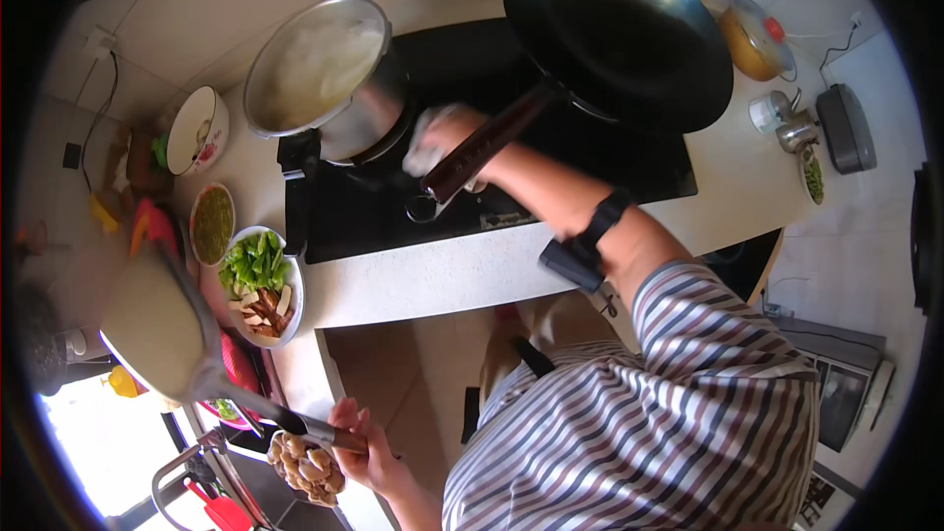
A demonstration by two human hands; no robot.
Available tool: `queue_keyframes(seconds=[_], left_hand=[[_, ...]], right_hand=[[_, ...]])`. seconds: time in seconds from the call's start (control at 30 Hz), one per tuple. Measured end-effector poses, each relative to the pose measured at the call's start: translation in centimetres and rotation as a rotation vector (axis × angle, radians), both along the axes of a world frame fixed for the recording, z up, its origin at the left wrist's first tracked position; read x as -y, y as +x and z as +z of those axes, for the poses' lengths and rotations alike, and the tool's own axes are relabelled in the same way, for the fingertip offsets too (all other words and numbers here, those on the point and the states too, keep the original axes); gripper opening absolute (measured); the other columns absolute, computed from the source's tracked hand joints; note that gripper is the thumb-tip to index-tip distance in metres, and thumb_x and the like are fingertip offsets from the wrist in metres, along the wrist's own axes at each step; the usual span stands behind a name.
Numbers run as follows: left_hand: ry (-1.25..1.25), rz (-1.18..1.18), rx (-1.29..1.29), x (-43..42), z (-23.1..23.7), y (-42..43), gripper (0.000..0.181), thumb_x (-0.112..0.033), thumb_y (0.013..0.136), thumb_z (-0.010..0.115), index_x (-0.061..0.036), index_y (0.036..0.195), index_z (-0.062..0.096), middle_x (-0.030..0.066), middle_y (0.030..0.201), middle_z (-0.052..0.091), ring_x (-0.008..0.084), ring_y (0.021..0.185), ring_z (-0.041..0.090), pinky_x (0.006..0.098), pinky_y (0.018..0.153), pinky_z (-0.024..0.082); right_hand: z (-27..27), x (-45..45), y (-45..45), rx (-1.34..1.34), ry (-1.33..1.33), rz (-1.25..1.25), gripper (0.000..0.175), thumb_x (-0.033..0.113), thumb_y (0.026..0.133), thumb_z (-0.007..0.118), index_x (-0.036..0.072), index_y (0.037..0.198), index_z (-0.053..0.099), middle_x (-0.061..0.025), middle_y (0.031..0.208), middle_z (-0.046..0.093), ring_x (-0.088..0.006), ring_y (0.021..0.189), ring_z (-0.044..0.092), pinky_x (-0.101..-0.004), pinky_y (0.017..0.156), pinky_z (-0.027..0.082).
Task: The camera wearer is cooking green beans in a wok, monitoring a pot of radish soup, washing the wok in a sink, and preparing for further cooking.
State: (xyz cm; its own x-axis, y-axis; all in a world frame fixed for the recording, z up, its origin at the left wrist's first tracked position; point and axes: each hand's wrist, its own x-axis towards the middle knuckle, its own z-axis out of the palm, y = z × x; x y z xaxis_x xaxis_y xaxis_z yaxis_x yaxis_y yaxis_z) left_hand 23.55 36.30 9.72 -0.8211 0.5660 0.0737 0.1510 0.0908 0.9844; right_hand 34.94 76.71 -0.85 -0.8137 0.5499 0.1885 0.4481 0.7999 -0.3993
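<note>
My left hand (363, 450) grips the wooden end of a long-handled metal wok utensil (158, 328), its broad pale head raised at the left, close to the camera. Whether it is a ladle or a spatula, I cannot tell. Blurred by motion, my right hand (459, 134) holds a white cloth (428, 147) low over the black cooktop (383, 225), partly behind the wok's dark handle. The large black wok (619, 37) sits on the cooktop's far right side. Left of my right hand stands an open metal pot (317, 74) with cloudy, steaming contents.
A plate of sliced green peppers (256, 263) and brown strips stands on the left counter. Beside it are a bowl of green contents (212, 225) and a white bowl (198, 131). Mushroom-like pieces (306, 468) lie below the utensil. A lidded pot (756, 37) is far right.
</note>
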Motion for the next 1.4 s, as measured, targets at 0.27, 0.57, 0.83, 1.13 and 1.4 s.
queue_keyframes(seconds=[0.27,0.57,0.83,1.13,1.4], left_hand=[[0.016,-0.150,-0.001,-2.6,0.3,-0.2,0.032,0.007,0.072,0.050,0.0045,0.104,0.053,0.0164,0.113,0.053,0.0250,0.101,0.055,0.0329,0.082,0.046],[-0.030,-0.302,-0.114,-7.1,5.0,5.2,0.019,-0.001,0.077,0.061,0.0071,0.094,0.058,0.0162,0.097,0.060,0.0226,0.079,0.058,0.0341,0.066,0.049],[-0.248,-0.652,0.339,-13.3,8.8,11.9,0.011,0.003,0.071,0.060,-0.0005,0.077,0.052,0.0110,0.070,0.062,0.0199,0.062,0.061,0.0273,0.060,0.049],[-0.363,-0.970,0.798,-24.2,8.5,22.0,0.020,-0.010,0.082,0.057,0.0027,0.094,0.048,0.0160,0.075,0.062,0.0235,0.066,0.063,0.0320,0.063,0.054],[-0.560,-0.929,0.821,-29.3,7.5,26.1,0.025,-0.020,0.082,0.058,0.0041,0.088,0.053,0.0149,0.070,0.063,0.0217,0.056,0.062,0.0295,0.053,0.053]], right_hand=[[1.7,1.6,7.6,-0.357,-0.248,-0.441,0.013,0.017,0.075,0.052,0.009,0.074,0.061,-0.0107,0.080,0.062,-0.0273,0.082,0.060,-0.0392,0.069,0.047],[-2.6,14.6,7.9,-0.088,0.290,0.082,0.007,0.024,0.069,0.056,0.018,0.068,0.061,-0.0008,0.073,0.056,-0.0164,0.081,0.056,-0.0394,0.081,0.036],[0.0,12.4,28.9,-0.270,0.193,-0.278,0.017,0.014,0.063,0.061,0.016,0.080,0.062,0.0009,0.086,0.055,-0.0187,0.087,0.052,-0.0381,0.077,0.038],[-0.8,5.4,52.7,-0.051,0.191,-1.144,0.024,0.005,0.068,0.058,0.007,0.091,0.056,-0.0147,0.088,0.059,-0.0352,0.082,0.056,-0.0448,0.071,0.046],[0.9,6.8,49.7,0.242,-0.123,-0.906,0.050,0.014,0.068,0.065,0.015,0.116,0.049,-0.0163,0.105,0.052,-0.0357,0.097,0.052,-0.0446,0.078,0.046]])
